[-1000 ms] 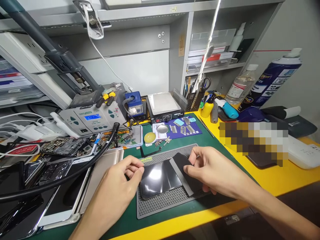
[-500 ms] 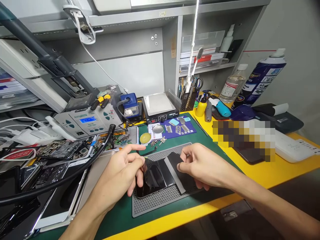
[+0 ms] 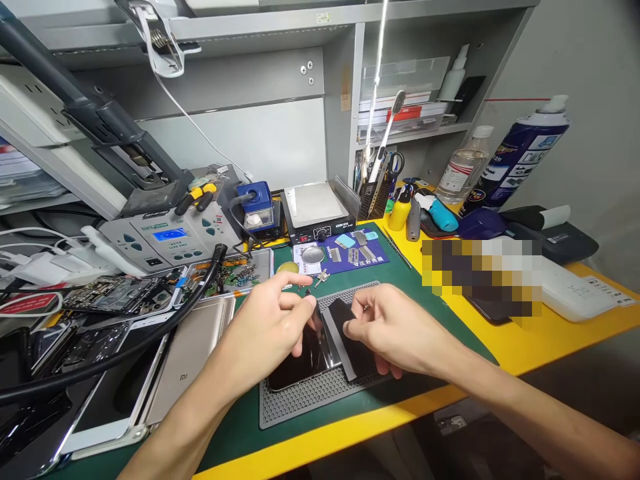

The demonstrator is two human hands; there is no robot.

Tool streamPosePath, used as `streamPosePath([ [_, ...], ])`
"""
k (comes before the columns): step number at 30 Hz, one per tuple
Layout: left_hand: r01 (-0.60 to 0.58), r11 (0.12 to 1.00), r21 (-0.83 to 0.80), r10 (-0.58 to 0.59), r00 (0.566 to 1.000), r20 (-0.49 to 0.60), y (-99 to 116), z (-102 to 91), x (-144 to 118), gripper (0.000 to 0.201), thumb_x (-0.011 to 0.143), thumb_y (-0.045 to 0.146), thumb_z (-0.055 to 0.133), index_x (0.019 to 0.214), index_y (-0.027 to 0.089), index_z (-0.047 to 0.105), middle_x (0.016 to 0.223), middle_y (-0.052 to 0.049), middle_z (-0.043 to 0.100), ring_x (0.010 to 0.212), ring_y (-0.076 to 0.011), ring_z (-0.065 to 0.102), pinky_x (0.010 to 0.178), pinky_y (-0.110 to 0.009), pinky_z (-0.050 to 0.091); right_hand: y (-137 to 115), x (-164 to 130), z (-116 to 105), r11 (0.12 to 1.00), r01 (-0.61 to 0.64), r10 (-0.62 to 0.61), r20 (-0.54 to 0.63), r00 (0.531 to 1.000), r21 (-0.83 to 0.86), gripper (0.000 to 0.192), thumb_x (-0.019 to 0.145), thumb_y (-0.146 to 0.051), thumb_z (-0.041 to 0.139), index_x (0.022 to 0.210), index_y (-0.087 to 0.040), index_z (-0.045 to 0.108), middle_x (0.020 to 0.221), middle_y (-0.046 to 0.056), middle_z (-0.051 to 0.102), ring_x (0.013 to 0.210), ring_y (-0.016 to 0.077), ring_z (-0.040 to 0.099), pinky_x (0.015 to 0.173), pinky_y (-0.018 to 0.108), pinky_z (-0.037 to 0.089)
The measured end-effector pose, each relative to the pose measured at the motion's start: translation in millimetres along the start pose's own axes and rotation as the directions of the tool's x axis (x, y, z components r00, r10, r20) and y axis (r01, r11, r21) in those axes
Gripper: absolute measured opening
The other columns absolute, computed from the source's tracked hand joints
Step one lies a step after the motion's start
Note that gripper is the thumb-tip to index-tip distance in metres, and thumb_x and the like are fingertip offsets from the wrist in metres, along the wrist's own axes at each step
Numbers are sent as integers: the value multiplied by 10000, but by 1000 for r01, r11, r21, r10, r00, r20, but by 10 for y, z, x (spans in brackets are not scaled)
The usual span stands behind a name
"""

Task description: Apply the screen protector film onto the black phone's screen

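Observation:
My left hand [image 3: 281, 315] is closed over the phone's left half, with thumb and a finger pinched and the index finger stretched out. From the pinch, a thin clear film [image 3: 326, 341] slopes to the glossy black screen of a phone [image 3: 295, 365]. My right hand [image 3: 387, 327] has its fingers curled on a black flat piece [image 3: 345, 317] with a grey strip [image 3: 340, 345] along its left edge. This piece covers the phone's right part, and its far side is hidden by the hand. A grey perforated mat [image 3: 293, 407] lies under everything.
Phones [image 3: 193, 360], circuit boards [image 3: 113, 297] and a thick black hose [image 3: 197, 310] crowd the left. Behind stand a soldering station [image 3: 173, 233] and a flat heating plate [image 3: 316, 205]. A pen holder [image 3: 373, 200], a bottle [image 3: 465, 163] and a spray can [image 3: 517, 160] are at back right.
My left hand has moved right across the phone, and the lifted film has shifted with it toward the grey strip. My right hand and the black piece have barely moved. The view has shifted slightly.

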State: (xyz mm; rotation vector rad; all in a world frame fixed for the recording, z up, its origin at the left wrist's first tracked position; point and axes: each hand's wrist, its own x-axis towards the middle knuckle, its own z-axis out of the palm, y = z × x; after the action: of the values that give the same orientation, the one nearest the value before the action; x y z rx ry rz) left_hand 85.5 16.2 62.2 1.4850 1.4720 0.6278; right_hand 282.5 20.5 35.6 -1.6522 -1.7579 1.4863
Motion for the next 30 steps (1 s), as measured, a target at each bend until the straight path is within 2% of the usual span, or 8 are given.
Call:
streamPosePath([
  [4, -6, 1000, 6, 6, 1000, 2, 28, 38, 32, 354, 936, 358, 555, 1244, 186, 532, 511, 82, 587, 446, -96, 531, 481, -180, 353, -23, -4, -5, 1000, -11, 11, 10, 1000, 4, 192, 780, -237, 585, 676, -249, 424, 381, -61, 550, 295, 132, 497, 280, 175, 327],
  [12, -4, 1000, 25, 4, 1000, 7, 7, 49, 42, 365, 917, 354, 546, 1240, 184, 531, 680, 49, 695, 447, -74, 506, 451, -183, 364, -55, -11, -9, 999, -29, 28, 12, 1000, 15, 209, 778, -206, 578, 653, -246, 416, 368, -61, 541, 306, 139, 528, 277, 167, 337],
  [22, -11, 999, 42, 10, 1000, 20, -50, 27, 58, 367, 919, 425, 579, 1219, 217, 541, 693, 64, 716, 468, -73, 499, 455, -196, 357, -51, 28, 89, 1000, -13, 13, -11, 1000, 29, 189, 772, -209, 602, 682, -247, 440, 375, -76, 528, 314, 152, 540, 266, 184, 380],
  [27, -9, 999, 45, 8, 1000, 11, -90, -5, 39, 369, 914, 419, 589, 1232, 239, 542, 621, 92, 670, 457, -71, 453, 428, -191, 306, -99, 61, 194, 1000, 5, -4, -30, 1000, 15, 204, 755, -213, 620, 668, -244, 439, 381, -72, 519, 330, 172, 575, 260, 184, 370],
  [30, 0, 999, 49, 0, 1000, 8, -91, -17, 26, 376, 914, 425, 589, 1241, 247, 538, 596, 101, 642, 459, -72, 437, 430, -191, 300, -112, 71, 206, 999, 19, -19, -2, 1000, 42, 205, 767, -218, 622, 672, -243, 441, 389, -70, 526, 330, 171, 575, 267, 187, 379],
])
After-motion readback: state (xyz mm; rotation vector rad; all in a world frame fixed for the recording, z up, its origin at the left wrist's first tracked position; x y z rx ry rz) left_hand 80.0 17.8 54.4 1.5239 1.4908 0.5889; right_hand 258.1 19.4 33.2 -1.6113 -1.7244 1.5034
